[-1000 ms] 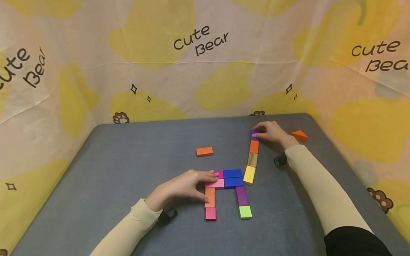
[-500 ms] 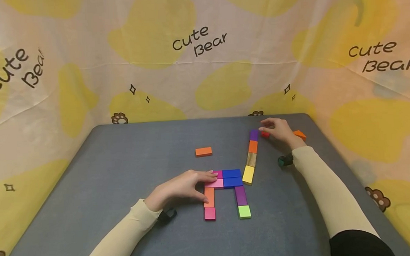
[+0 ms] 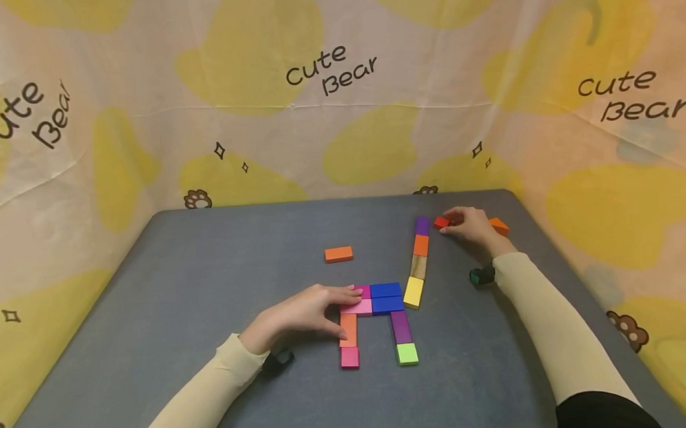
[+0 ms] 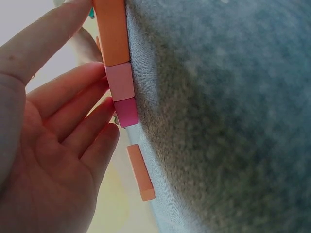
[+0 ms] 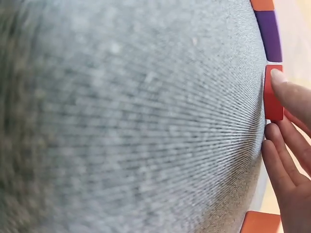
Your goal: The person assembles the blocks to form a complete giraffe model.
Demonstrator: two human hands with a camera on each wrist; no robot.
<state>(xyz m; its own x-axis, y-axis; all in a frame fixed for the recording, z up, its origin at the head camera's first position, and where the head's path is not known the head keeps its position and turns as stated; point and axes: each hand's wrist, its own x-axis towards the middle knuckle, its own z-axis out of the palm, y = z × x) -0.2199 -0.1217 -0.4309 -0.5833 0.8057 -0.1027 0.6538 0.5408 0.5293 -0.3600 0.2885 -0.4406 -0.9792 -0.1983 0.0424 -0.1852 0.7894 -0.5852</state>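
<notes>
My left hand (image 3: 304,313) rests its extended fingers on the pink blocks (image 3: 356,309), with the thumb beside the long orange block (image 3: 349,330). Side by side with the pink ones lie two blue blocks (image 3: 385,297). At the far right, my right hand (image 3: 472,226) pinches a small red block (image 3: 441,222); in the right wrist view the thumb lies on the red block's face (image 5: 273,99). Just left of it, a purple block (image 3: 422,226) tops a slanting row with an orange block (image 3: 421,245), a wood-grain block (image 3: 418,267) and a yellow block (image 3: 414,292).
A lone orange block (image 3: 338,254) lies behind the figure. An orange triangular block (image 3: 499,226) sits beyond the right hand. Below the figure's body are a dark pink block (image 3: 350,358), a purple block (image 3: 401,327) and a green block (image 3: 407,354), on a grey table (image 3: 178,281).
My right hand has let go of the purple block at the row's top and moved right to the red block, which it now pinches. The left hand has stayed in place.
</notes>
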